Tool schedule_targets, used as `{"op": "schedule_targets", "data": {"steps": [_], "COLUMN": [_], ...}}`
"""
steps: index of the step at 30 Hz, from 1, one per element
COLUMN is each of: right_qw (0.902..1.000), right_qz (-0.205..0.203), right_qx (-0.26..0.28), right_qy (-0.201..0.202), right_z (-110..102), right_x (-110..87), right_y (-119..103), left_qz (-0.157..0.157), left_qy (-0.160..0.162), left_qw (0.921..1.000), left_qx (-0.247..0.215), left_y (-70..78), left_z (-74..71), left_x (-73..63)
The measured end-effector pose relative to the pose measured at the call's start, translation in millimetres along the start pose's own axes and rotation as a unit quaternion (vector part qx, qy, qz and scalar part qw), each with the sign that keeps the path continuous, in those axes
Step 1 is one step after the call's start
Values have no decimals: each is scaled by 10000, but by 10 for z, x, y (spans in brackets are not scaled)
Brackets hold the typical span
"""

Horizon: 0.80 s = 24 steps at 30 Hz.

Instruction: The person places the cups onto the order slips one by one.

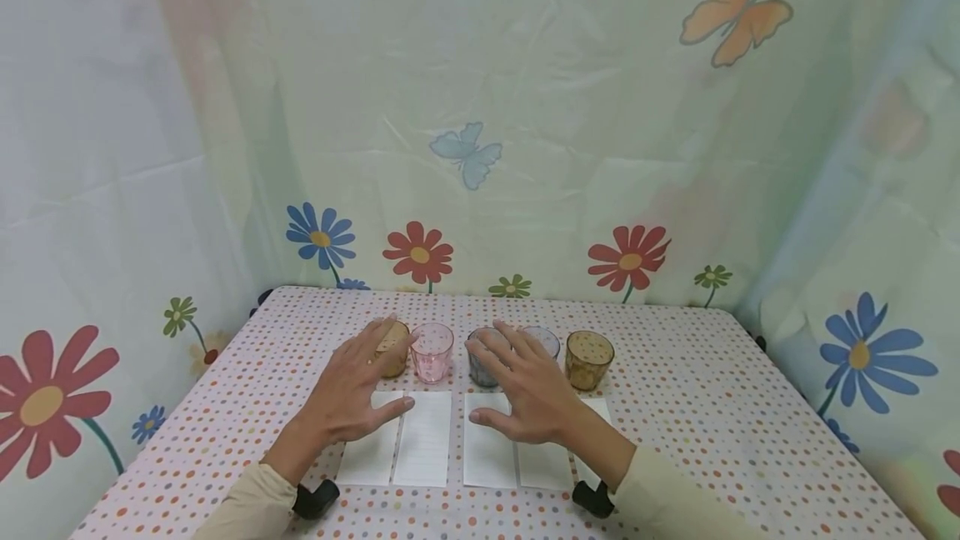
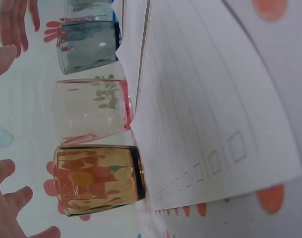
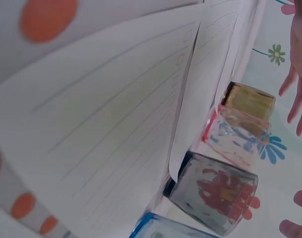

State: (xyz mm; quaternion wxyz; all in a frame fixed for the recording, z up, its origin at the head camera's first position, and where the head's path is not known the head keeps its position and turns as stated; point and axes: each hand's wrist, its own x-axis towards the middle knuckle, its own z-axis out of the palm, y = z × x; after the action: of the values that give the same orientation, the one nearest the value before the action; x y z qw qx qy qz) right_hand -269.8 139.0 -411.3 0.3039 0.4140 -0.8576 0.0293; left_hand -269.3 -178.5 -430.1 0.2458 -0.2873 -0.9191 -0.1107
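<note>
My left hand is held with fingers spread over the left sheets, its fingertips overlapping an amber cup in the head view. Right of that cup stands a pink clear cup. My right hand, also spread and holding nothing, covers part of a grey cup and of a clear bluish cup. Another amber cup stands at the right end of the row. In front of the cups lie white lined sheets, among them a left one and a middle one.
A polka-dot cloth covers the table. Behind it hangs a curtain printed with flowers and butterflies, continuing along both sides. A black wrist mount sits at the left cuff, with another black mount at the right cuff.
</note>
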Motion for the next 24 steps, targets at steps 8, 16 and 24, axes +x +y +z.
{"op": "schedule_targets", "data": {"steps": [8, 16, 24], "right_qw": [9997, 9971, 9953], "right_qz": [130, 479, 513], "right_qx": [-28, 222, 584], "right_qy": [-213, -550, -582], "right_z": [57, 148, 235], "right_x": [110, 190, 318], "right_y": [-57, -100, -166], "left_qz": [-265, -659, -1146], "left_qy": [95, -2, 87], "left_qw": [9992, 9962, 9846], "left_qx": [-298, -578, -1315], "left_y": [-28, -41, -156], "left_z": [19, 48, 122], "left_x": [-16, -48, -116]}}
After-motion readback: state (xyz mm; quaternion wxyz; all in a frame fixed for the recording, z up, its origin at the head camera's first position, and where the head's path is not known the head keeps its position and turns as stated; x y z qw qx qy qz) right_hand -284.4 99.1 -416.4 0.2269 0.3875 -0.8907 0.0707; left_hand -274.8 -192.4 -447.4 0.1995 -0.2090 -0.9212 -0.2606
